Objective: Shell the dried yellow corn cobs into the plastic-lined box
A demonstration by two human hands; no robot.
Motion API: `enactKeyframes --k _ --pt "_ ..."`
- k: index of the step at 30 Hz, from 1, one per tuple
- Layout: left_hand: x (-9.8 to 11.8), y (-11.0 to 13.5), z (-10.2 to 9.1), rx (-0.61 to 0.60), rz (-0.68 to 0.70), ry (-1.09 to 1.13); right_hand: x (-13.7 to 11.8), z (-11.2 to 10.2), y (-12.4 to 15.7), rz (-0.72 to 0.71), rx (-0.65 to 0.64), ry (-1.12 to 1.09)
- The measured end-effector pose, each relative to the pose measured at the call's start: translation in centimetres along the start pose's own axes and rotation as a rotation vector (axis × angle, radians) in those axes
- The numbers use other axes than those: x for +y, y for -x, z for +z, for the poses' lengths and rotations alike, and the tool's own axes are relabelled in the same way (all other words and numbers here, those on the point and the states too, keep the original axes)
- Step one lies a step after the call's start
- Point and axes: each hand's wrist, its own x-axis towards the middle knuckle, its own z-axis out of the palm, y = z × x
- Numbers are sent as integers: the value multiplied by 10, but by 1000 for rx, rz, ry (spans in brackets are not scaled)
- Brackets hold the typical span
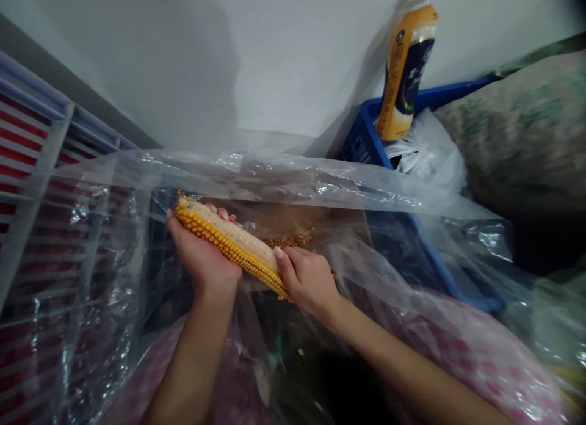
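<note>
I hold a corn cob (231, 243) in both hands above a clear plastic sheet (320, 187). The cob is partly stripped: pale bare core on top, yellow kernels along the lower side. My left hand (201, 257) wraps around its far left end from below. My right hand (309, 281) grips the near right end, thumb pressed on the kernels. A small heap of loose kernels (293, 239) lies on the plastic just behind the cob. One stray kernel (301, 352) sits lower down, between my forearms.
A blue plastic crate (361, 138) stands at the back right with an orange and black bottle (405, 71) upright in it. A white slatted rack (36, 168) is on the left, a woven sack (526, 132) on the right. A white wall is behind.
</note>
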Motion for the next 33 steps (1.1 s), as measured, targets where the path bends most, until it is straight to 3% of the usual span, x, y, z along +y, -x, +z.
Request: enactKeyframes --k 9,14,18,22,33 --pt "0 -3 -2 14 -16 -27 -1 0 -2 69 -2 -73" --pt "-2 -1 -2 48 35 -27 -1 -5 -5 184 -52 -146" --pt "-6 4 -1 75 86 4 0 -3 -4 82 16 -118" --pt "-9 9 0 46 61 26 1 4 -3 75 73 -35" --pt "-5 11 3 -11 32 36 1 12 -2 79 121 -225"
